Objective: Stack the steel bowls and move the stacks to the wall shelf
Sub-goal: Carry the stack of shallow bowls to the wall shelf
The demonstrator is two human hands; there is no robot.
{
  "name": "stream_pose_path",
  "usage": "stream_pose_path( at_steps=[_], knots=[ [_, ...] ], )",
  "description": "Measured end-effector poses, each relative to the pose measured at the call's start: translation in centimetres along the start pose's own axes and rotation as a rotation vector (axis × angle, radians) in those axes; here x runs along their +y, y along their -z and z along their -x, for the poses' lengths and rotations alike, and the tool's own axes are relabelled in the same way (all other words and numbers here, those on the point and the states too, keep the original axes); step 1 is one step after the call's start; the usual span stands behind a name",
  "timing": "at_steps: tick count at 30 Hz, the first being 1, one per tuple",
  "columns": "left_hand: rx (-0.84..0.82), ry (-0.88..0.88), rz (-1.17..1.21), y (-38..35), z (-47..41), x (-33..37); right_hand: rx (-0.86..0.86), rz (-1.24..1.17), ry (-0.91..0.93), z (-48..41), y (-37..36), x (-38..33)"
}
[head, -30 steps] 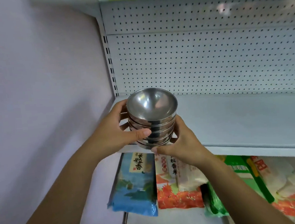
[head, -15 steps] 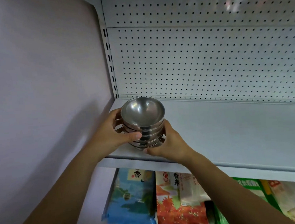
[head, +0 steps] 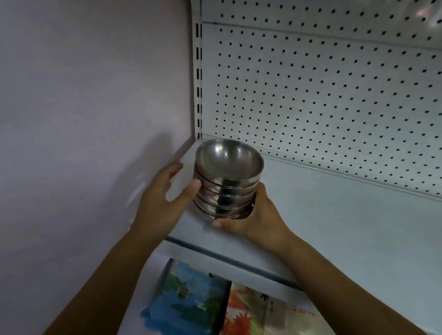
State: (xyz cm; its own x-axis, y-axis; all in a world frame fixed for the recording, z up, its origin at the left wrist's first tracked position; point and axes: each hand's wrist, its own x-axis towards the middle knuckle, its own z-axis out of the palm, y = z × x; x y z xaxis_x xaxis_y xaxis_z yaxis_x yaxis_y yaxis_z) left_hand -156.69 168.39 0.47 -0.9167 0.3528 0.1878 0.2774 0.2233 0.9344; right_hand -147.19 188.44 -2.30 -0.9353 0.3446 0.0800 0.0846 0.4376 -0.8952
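A stack of several steel bowls (head: 230, 190) stands on the left end of the white wall shelf (head: 353, 225), near its back corner. My right hand (head: 257, 224) holds the stack low on its right side, with the thumb under the front of the base. On the stack's left, my left hand (head: 161, 199) has its fingers spread away from the bowls. Only its thumb tip touches the steel.
A white pegboard (head: 341, 90) backs the shelf, and a pale wall (head: 75, 100) closes off the left side. On the shelf below lie a blue printed bag (head: 189, 303) and an orange-red one (head: 255, 327). Bare shelf stretches to the right of the stack.
The stack has moved up and back from the shelf's front edge to the left rear corner. My left hand's fingers have come off the bowls; my right hand still holds them.
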Motion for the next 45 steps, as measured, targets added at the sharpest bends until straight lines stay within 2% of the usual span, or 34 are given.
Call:
stream_pose_path(
  at_steps=[3, 6, 8, 10, 15, 19, 24, 28, 38, 43, 45],
  knots=[
    [0.237, 0.042, -0.185, -0.3, -0.8, -2.5, -0.012, 0.001, 0.011, -2.8, 0.1, -0.2],
    [0.266, 0.119, -0.396, -0.8, -1.3, -4.3, -0.012, 0.006, -0.016, -6.2, -0.2, -0.1],
    [0.264, 0.069, -0.575, -1.3, -1.5, -5.0, -0.012, 0.025, -0.037, -8.4, -0.5, -0.2],
    [0.273, 0.022, -0.65, -1.2, -1.8, -5.5, -0.015, 0.061, -0.058, -10.6, -0.8, -0.4],
    [0.29, 0.079, -0.639, -0.8, -2.1, -5.4, 0.019, 0.081, -0.085, -15.7, -1.5, -0.4],
    [0.285, 0.132, -0.59, -0.8, -2.0, -5.0, 0.14, 0.121, -0.115, -18.7, -2.7, 0.0],
    [0.279, 0.169, -0.587, -1.1, -2.0, -5.3, 0.184, 0.105, -0.111, -20.9, -3.3, 1.3],
    [0.27, 0.185, -0.606, -1.1, -2.2, -5.2, 0.172, 0.106, -0.074, -21.7, -3.4, 2.2],
    [0.207, 0.203, -0.634, -0.8, -2.3, -4.8, 0.113, 0.001, -0.156, -21.0, -2.6, 0.1],
    [0.168, 0.208, -0.629, -0.7, -2.3, -5.0, 0.042, -0.164, -0.212, -19.9, -2.3, -1.2],
    [0.161, 0.208, -0.628, -0.7, -2.3, -5.1, 0.04, -0.11, -0.219, -18.3, -2.0, -2.1]
  ],
)
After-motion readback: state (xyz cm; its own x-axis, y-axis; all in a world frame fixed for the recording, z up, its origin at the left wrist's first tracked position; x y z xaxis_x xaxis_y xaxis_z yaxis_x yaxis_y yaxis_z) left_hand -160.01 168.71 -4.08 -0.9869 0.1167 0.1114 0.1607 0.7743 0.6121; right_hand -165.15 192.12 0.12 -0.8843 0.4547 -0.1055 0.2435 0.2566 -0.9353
